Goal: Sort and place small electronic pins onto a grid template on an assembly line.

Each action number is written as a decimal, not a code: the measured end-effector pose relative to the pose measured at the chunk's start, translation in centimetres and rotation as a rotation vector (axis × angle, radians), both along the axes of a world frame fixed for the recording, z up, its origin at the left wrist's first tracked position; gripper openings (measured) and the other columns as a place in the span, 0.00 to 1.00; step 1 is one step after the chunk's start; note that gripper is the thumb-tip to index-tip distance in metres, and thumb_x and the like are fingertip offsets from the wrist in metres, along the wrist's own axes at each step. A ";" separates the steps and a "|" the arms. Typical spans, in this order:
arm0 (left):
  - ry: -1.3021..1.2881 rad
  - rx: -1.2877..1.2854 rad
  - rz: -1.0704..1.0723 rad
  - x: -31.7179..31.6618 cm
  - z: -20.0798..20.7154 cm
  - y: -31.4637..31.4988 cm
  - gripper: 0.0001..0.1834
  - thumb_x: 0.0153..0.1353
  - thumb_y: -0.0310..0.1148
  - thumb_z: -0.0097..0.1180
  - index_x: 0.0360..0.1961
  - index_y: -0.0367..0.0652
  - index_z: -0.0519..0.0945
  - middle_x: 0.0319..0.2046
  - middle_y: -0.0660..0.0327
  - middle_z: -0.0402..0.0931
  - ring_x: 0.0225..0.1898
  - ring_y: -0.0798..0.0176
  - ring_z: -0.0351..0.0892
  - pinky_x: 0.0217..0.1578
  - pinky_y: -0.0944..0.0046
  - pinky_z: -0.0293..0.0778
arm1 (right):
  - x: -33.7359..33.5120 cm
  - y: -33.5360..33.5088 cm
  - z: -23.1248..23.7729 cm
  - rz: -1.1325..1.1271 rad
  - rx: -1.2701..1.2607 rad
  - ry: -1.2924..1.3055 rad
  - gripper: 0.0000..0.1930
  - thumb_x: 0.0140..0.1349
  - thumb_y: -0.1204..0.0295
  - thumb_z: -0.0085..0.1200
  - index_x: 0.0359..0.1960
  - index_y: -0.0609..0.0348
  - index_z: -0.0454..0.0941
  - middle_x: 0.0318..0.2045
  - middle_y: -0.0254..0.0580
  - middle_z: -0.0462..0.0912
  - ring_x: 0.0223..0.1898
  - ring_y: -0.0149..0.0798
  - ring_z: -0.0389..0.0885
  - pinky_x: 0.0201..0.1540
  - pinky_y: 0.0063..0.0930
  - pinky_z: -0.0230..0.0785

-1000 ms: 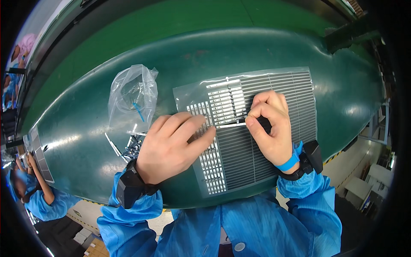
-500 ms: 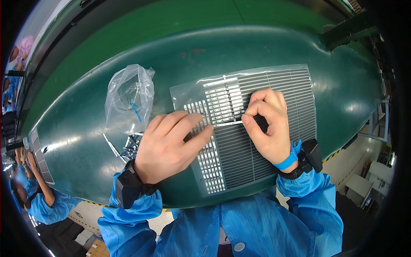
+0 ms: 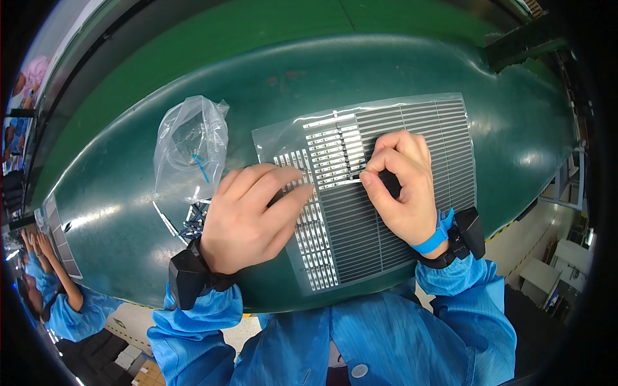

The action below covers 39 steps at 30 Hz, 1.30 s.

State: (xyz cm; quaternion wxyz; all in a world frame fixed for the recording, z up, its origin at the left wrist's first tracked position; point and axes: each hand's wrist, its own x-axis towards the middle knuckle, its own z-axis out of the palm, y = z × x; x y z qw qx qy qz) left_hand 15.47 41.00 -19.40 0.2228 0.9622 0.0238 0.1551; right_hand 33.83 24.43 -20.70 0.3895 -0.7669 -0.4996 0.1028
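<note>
With thumb and forefinger pinched, my right hand [image 3: 405, 183] grips the right end of a narrow white strip [image 3: 340, 184] dotted with small dark marks. This strip lies just below a stack of similar crosswise strips [image 3: 331, 154] on a clear sheet with dark stripes [image 3: 425, 128]. My left hand [image 3: 248, 215] hovers over the sheet's left part, thumb and forefinger apart, holding nothing I can see. Under and beside its fingertips, a column of upright white strips [image 3: 315, 244] runs down the sheet; the fingers hide part of it.
Left of the sheet, a clear plastic bag [image 3: 193, 141] with a blue piece inside rests on the green tabletop [image 3: 129, 225]. A loose pile of dark and white strips [image 3: 193, 222] lies beside my left hand. At far left, another person's arms [image 3: 58, 267] reach onto the table.
My left hand has drawn slightly left, its thumb and forefinger leaving the left end of the white strip. My right hand keeps its pinch in nearly the same place.
</note>
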 end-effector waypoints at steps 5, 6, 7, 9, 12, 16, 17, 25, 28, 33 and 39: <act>0.016 0.002 0.005 0.0 0.1 -0.1 0.21 0.44 0.24 0.60 0.44 0.44 0.84 0.45 0.56 0.78 0.44 0.50 0.78 0.44 0.54 0.73 | 0.0 0.0 0.0 -0.003 -0.008 -0.006 0.05 0.50 0.75 0.63 0.26 0.54 0.78 0.37 0.36 0.75 0.42 0.43 0.70 0.47 0.36 0.58; 0.023 0.010 0.008 0.1 0.1 -0.2 0.21 0.44 0.23 0.60 0.44 0.45 0.84 0.46 0.56 0.78 0.44 0.50 0.78 0.44 0.54 0.73 | 0.0 0.0 0.0 -0.002 -0.008 -0.005 0.05 0.50 0.75 0.63 0.27 0.54 0.78 0.37 0.36 0.76 0.42 0.43 0.70 0.47 0.36 0.58; 0.029 0.019 0.010 0.1 0.1 -0.2 0.21 0.44 0.23 0.60 0.44 0.45 0.84 0.46 0.57 0.77 0.45 0.51 0.77 0.45 0.54 0.73 | -0.1 0.0 0.1 -0.002 -0.008 -0.005 0.05 0.50 0.75 0.63 0.27 0.54 0.78 0.37 0.36 0.76 0.42 0.43 0.70 0.47 0.36 0.58; 0.029 0.013 0.013 0.1 0.0 -0.2 0.21 0.44 0.23 0.60 0.44 0.45 0.84 0.46 0.56 0.77 0.45 0.50 0.77 0.45 0.54 0.73 | -0.1 0.0 0.0 0.000 -0.011 -0.020 0.05 0.51 0.75 0.64 0.27 0.54 0.79 0.37 0.36 0.75 0.42 0.43 0.70 0.47 0.36 0.58; 0.030 -0.002 0.015 0.2 0.1 -0.3 0.20 0.45 0.22 0.60 0.43 0.45 0.85 0.46 0.56 0.76 0.45 0.50 0.76 0.45 0.54 0.73 | 0.0 -0.1 -0.1 0.003 -0.008 -0.029 0.05 0.51 0.74 0.64 0.27 0.53 0.79 0.37 0.35 0.75 0.42 0.43 0.70 0.47 0.36 0.58; 0.031 -0.034 0.019 0.2 0.0 -0.4 0.19 0.45 0.21 0.59 0.42 0.45 0.85 0.46 0.55 0.76 0.44 0.50 0.74 0.45 0.54 0.72 | 0.0 -0.1 -0.1 0.004 -0.007 -0.032 0.05 0.51 0.74 0.64 0.27 0.53 0.79 0.37 0.35 0.75 0.42 0.43 0.70 0.47 0.36 0.58; 0.031 -0.035 0.018 0.3 0.0 -0.4 0.19 0.45 0.21 0.59 0.42 0.45 0.85 0.46 0.55 0.76 0.44 0.50 0.74 0.45 0.54 0.72 | 0.0 -0.1 0.0 0.005 -0.008 -0.037 0.05 0.51 0.75 0.64 0.27 0.53 0.79 0.37 0.35 0.75 0.42 0.43 0.70 0.47 0.36 0.58; 0.058 -0.057 0.004 0.4 0.1 -0.4 0.17 0.46 0.22 0.59 0.40 0.45 0.84 0.45 0.55 0.75 0.45 0.48 0.72 0.47 0.52 0.70 | 0.0 -0.1 -0.2 0.008 -0.014 -0.057 0.06 0.50 0.75 0.64 0.27 0.53 0.78 0.37 0.35 0.75 0.41 0.44 0.70 0.46 0.36 0.58; 0.054 -0.061 0.017 0.3 0.1 -0.6 0.17 0.46 0.22 0.59 0.40 0.45 0.84 0.46 0.55 0.75 0.45 0.48 0.72 0.48 0.51 0.70 | -0.1 -0.1 0.0 0.005 -0.024 -0.066 0.06 0.49 0.76 0.63 0.26 0.53 0.78 0.37 0.35 0.75 0.42 0.44 0.70 0.46 0.37 0.58; 0.062 -0.092 0.040 0.4 -0.1 -0.6 0.18 0.45 0.22 0.59 0.41 0.45 0.84 0.47 0.55 0.75 0.46 0.48 0.72 0.48 0.51 0.70 | -0.1 0.0 -0.1 0.007 -0.038 -0.060 0.06 0.49 0.76 0.63 0.26 0.53 0.77 0.37 0.35 0.75 0.42 0.44 0.70 0.46 0.37 0.58; 0.055 -0.071 0.007 0.1 0.0 -0.3 0.20 0.43 0.22 0.60 0.41 0.46 0.85 0.48 0.56 0.75 0.46 0.48 0.73 0.47 0.51 0.71 | 0.2 -0.2 -0.2 0.032 -0.027 0.003 0.06 0.48 0.75 0.64 0.26 0.52 0.78 0.37 0.34 0.75 0.41 0.42 0.69 0.46 0.35 0.57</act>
